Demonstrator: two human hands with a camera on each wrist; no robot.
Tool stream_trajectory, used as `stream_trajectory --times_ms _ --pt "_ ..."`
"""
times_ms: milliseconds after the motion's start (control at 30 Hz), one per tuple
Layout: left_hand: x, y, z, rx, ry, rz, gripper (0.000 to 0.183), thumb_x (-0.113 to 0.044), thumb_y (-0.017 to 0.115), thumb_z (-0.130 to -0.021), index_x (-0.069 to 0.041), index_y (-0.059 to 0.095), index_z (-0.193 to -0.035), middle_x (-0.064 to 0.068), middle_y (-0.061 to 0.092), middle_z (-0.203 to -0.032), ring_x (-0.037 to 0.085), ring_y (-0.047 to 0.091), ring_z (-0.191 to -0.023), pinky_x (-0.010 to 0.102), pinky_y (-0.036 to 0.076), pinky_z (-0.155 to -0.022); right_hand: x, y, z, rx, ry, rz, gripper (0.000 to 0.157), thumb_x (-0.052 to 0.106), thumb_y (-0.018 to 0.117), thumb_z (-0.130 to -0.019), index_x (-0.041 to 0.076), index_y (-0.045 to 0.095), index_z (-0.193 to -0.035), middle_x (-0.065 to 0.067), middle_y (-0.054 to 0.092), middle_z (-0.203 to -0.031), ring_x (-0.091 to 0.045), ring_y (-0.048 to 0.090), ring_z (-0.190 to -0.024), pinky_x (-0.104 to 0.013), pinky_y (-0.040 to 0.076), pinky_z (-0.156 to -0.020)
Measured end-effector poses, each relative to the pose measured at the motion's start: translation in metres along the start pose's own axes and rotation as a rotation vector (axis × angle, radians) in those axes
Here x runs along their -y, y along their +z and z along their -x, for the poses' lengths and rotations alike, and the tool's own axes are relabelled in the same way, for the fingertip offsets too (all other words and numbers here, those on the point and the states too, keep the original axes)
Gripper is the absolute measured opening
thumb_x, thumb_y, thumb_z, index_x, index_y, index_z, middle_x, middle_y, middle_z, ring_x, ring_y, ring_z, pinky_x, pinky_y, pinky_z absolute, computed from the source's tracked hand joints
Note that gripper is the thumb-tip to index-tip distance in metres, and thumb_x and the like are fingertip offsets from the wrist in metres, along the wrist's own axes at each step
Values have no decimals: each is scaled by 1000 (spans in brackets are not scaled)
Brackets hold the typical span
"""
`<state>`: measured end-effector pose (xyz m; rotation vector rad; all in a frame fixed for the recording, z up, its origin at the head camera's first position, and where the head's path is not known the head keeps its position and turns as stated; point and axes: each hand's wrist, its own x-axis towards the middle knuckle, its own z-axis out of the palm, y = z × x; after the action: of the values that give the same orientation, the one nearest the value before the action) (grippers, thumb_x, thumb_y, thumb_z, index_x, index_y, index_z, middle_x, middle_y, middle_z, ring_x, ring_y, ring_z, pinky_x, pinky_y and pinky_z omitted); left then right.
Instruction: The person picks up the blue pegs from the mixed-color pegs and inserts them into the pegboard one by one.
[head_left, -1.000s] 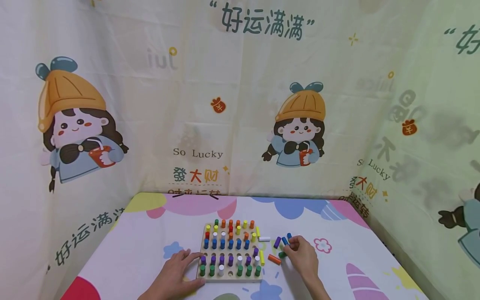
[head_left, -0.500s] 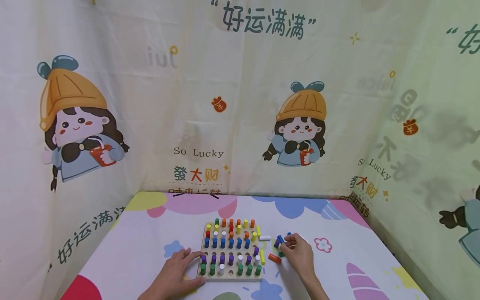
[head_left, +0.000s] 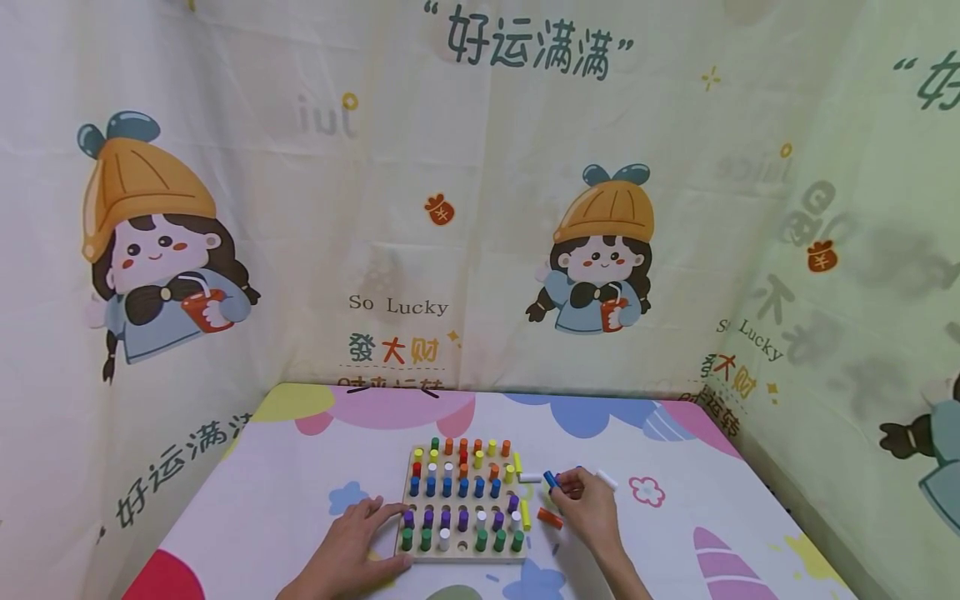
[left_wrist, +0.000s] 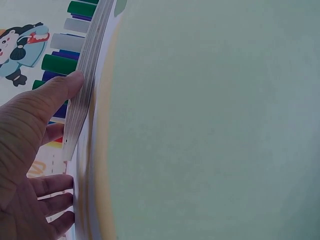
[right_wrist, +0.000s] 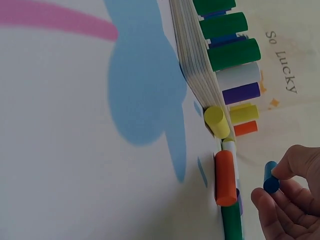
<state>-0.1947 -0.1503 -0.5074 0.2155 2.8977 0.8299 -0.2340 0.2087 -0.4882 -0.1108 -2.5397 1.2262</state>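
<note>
A wooden pegboard (head_left: 459, 560) with rows of coloured pegs lies on the table; some of its holes show bare. My left hand (head_left: 356, 542) touches the board's left side, with its thumb (left_wrist: 70, 86) at the near corner and the index finger further back along the edge. The other three fingers are spread apart from it. Right of the board, my right hand (head_left: 588, 504) pinches a blue peg (right_wrist: 271, 175) between thumb and fingers, raised above the loose pegs. Some of those are hidden behind this hand.
Loose pegs lie right of the board: an orange peg (head_left: 550, 517), a yellow peg (head_left: 525, 515), a white peg (head_left: 529, 478), another white peg (head_left: 607, 479) beyond the right hand, and a green peg (right_wrist: 232, 222). A printed curtain (head_left: 480, 250) surrounds the table.
My right hand has moved left towards the board with the blue peg, uncovering a white peg to its right. The left hand stays at the board's edge.
</note>
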Motion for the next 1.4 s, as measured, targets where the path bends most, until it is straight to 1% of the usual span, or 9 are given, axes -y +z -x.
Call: stream_trajectory --times_ms 133,333,533,733,867,967,1133,1300,1400 --pt "0 0 0 3 4 -1 76 -65 80 -74 -26 63 -137 22 52 -147 50 46 -133 78 37 -101 0 4 1 3 -10 -20 15 3 76 -78 2 71 -92 -1 70 -81 -12 64 -74 -20 53 -65" --pt "0 0 0 4 -7 1 78 -66 80 -73 -26 63 -137 21 51 -148 50 45 -134 79 36 -101 1 9 2 21 -12 -18 15 3 75 -78 3 71 -92 -2 70 -82 -12 64 -74 -20 53 -66" --pt "0 0 0 0 4 -5 77 -66 80 -74 -25 63 -137 22 51 -147 50 45 -134 78 37 -101 5 13 3 58 -18 -46 12 2 76 -81 4 72 -93 -1 70 -83 -12 64 -75 -20 53 -66" --pt "0 0 -1 -1 -15 4 77 -68 80 -72 -29 63 -136 21 51 -148 50 46 -133 79 37 -100 9 18 6 124 -44 -74 10 4 74 -85 4 74 -94 -2 71 -83 -12 64 -73 -21 53 -63" --pt "-1 0 -1 4 -20 10 77 -67 81 -71 -29 64 -136 20 51 -148 51 46 -133 79 38 -99 10 23 6 137 -49 -51 9 5 75 -85 6 74 -94 -1 71 -85 -11 62 -73 -21 52 -61" --pt "-1 -1 -1 5 -24 8 77 -68 81 -71 -30 64 -136 20 52 -148 51 45 -133 79 38 -99 12 24 6 135 -68 -43 8 4 75 -85 6 74 -92 -1 71 -85 -12 61 -73 -21 51 -60" --pt "-1 0 -2 -3 -25 -4 78 -70 80 -70 -32 64 -136 19 52 -148 52 46 -133 79 38 -99 14 25 5 156 -94 -42 8 3 75 -85 5 74 -93 -2 71 -87 -12 64 -74 -21 52 -62" --pt "0 0 -2 -8 -23 -6 78 -71 80 -70 -32 64 -135 19 52 -148 52 46 -133 80 37 -99 17 26 4 186 -83 -23 9 5 75 -87 4 74 -95 -1 70 -87 -12 64 -77 -24 55 -67" --pt "0 0 -1 -1 -26 1 78 -70 80 -70 -32 64 -135 19 52 -148 52 45 -134 80 37 -99 20 27 3 190 -67 -10 8 8 76 -88 6 74 -96 0 69 -86 -12 62 -76 -24 55 -67"
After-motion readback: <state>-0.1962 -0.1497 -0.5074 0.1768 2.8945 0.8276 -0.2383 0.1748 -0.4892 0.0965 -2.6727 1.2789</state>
